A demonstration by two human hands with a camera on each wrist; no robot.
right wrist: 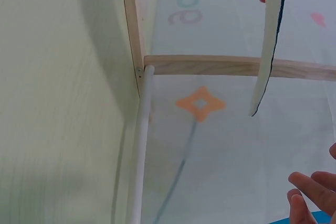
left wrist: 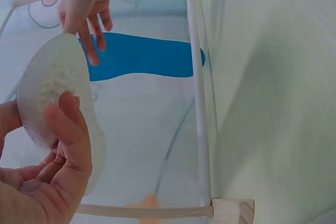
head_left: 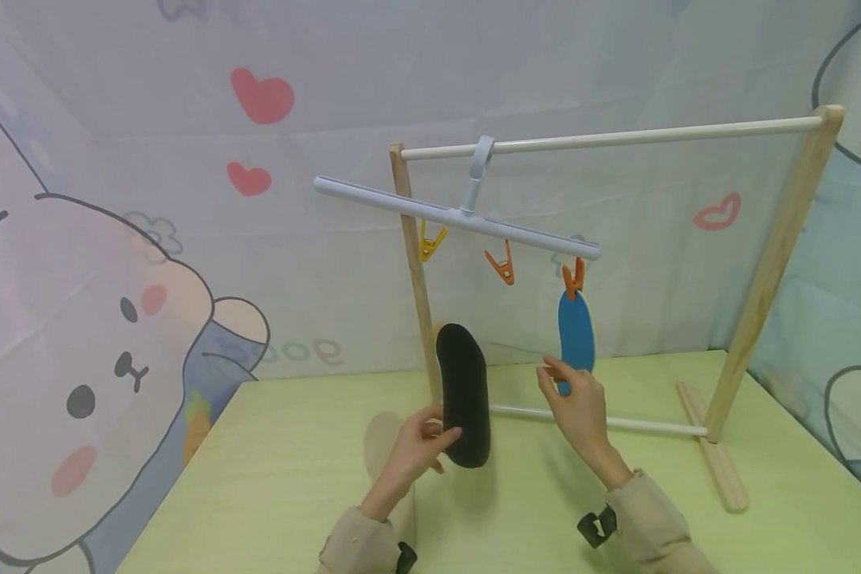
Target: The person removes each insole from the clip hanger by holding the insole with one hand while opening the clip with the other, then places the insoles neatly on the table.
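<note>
Insole in black [head_left: 463,383] is nearly upright below the hanger [head_left: 409,205], pinched low by the left hand [head_left: 414,452]; right hand [head_left: 578,405], fingers loose, holds nothing near the blue insole [head_left: 576,328]. Steady pinch should limit tilting.

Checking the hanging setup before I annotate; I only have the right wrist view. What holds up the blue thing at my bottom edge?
Observer: An orange clip on the hanger grips the top of that blue insole.

Operator: Any other clips?

Observer: Two more hang there with nothing in them: a yellow clip and a second orange clip.

Operator: The left hand holds an insole edge-on to me. Face colour?

Observer: The head view shows a broad black face.
</note>
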